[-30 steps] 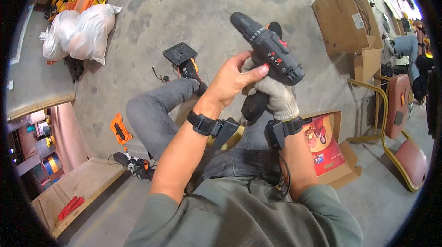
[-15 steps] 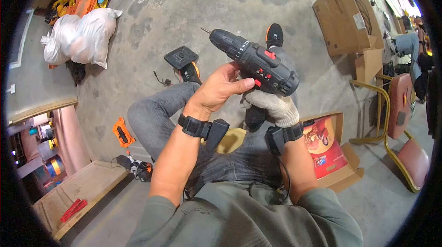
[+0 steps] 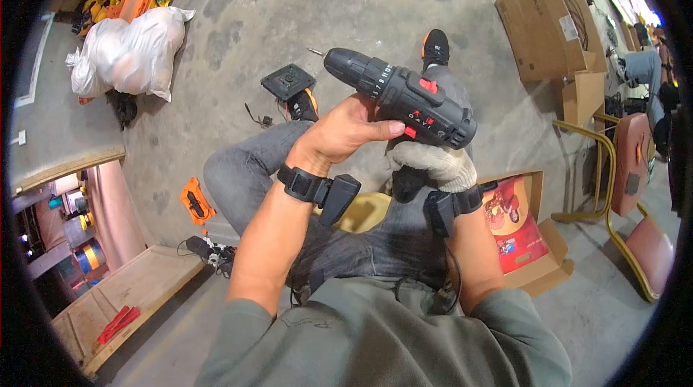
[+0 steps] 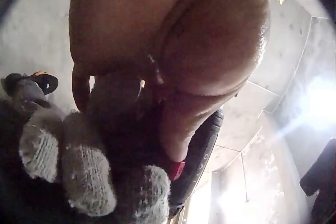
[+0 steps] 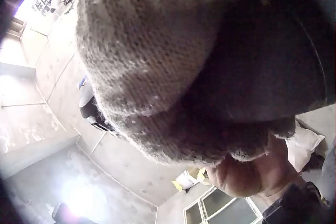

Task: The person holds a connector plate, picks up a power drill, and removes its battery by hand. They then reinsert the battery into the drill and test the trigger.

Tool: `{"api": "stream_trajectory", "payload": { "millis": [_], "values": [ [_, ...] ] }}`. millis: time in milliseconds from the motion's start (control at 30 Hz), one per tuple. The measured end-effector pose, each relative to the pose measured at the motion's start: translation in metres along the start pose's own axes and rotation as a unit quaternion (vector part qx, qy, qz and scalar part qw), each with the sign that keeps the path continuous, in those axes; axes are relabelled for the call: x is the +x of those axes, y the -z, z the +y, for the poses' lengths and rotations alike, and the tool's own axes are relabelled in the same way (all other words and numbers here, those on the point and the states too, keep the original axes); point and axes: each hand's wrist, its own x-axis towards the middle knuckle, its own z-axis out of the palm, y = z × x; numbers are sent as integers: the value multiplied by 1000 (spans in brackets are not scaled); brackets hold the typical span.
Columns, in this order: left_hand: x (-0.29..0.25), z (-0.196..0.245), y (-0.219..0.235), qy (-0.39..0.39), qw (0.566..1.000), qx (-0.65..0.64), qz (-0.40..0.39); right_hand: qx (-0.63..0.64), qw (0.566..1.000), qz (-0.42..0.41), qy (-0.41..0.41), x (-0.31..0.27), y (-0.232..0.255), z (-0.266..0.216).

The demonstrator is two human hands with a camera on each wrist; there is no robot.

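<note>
A black cordless drill [image 3: 408,105] with red switches and a thin bit [image 3: 313,50] is held up over the lap, its chuck pointing to the upper left in the head view. My bare left hand [image 3: 339,133] holds the drill's side near the handle, thumb at the lower red switch [image 3: 410,132]. In the left wrist view, that thumb [image 4: 181,129] meets the red switch [image 4: 177,170]. Wearing a knitted white glove, my right hand [image 3: 440,163] grips the handle from below. Its gloved fingers [image 4: 86,176] curl round the handle, largely hiding it; the dark base [image 5: 262,71] shows beside the glove.
An open carton with a red printed box [image 3: 514,224] lies by the right leg. A black square plate-like part [image 3: 289,81] sits near the left shoe. An orange part [image 3: 195,201] lies left of the knee. A chair [image 3: 610,185] and large carton [image 3: 541,29] stand rightward.
The drill has swung so its chuck points more to the left, and its bit now shows. Both hands have stayed on it, with the left thumb by the red switch.
</note>
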Motion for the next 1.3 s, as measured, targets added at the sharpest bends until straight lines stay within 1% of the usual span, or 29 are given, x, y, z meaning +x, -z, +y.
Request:
{"api": "stream_trajectory", "payload": {
  "millis": [67,133,167,200,267,300,333,367,400,433,467,533,567,600,633,667,700,767,800,900,967,1067,1133,1200,1233,1300],
  "values": [
    [1,-1,1,2,1000,7,-3,4,1000,-1,-5,3,-2,-2],
    [5,-7,1,23,998,42,52,25,999,25,28,11,-7,-3],
    [8,-16,4,17,997,46,60,26,999,27,27,11,-8,-2],
    [8,-17,1,17,997,46,59,45,998,27,25,12,-9,-2],
    [6,-17,-8,-49,983,31,177,80,996,30,24,14,-8,-5],
    [2,-17,-12,-59,974,23,216,78,996,31,24,15,-8,-6],
    [-3,-18,-12,-60,974,22,215,111,991,41,62,15,-9,-7],
    [-10,-19,-11,-11,979,27,203,146,983,51,99,16,-9,-7],
    [-16,-22,-9,40,980,32,191,146,983,51,99,17,-8,-7],
    [-21,-29,-5,67,987,55,132,175,977,43,114,20,-5,-4],
    [-26,-35,-5,69,987,55,132,204,970,35,131,24,-2,-1],
    [-36,-46,-14,127,980,132,83,226,966,46,118,27,1,5],
    [-38,-49,-19,135,980,132,67,242,961,52,124,28,1,5],
    [-36,-56,-21,136,980,131,66,258,956,57,128,30,1,5],
    [-35,-66,-19,115,985,104,68,258,956,57,128,33,3,4],
    [-35,-73,-18,95,990,77,70,263,955,37,132,36,4,3],
    [-37,-72,-21,99,990,74,70,268,954,19,133,36,5,3],
    [-38,-67,-22,102,992,-50,46,288,948,-10,131,34,6,3],
    [-37,-65,-23,105,992,-53,47,292,946,-17,138,37,6,3],
    [-35,-61,-30,102,990,-33,90,287,948,-12,135,38,6,2],
    [-35,-62,-28,107,989,-34,91,293,947,-24,131,39,10,4],
    [-36,-64,-28,108,989,-28,93,275,951,-14,139,37,12,6],
    [-36,-65,-29,90,990,-7,107,289,948,-21,134,37,8,4],
    [-35,-68,-29,85,990,-4,110,340,930,-33,135,39,8,6],
    [-34,-69,-29,80,990,1,113,339,931,-33,134,41,10,8],
    [-32,-69,-29,86,989,14,120,365,921,-41,126,43,16,13]
  ]
}}
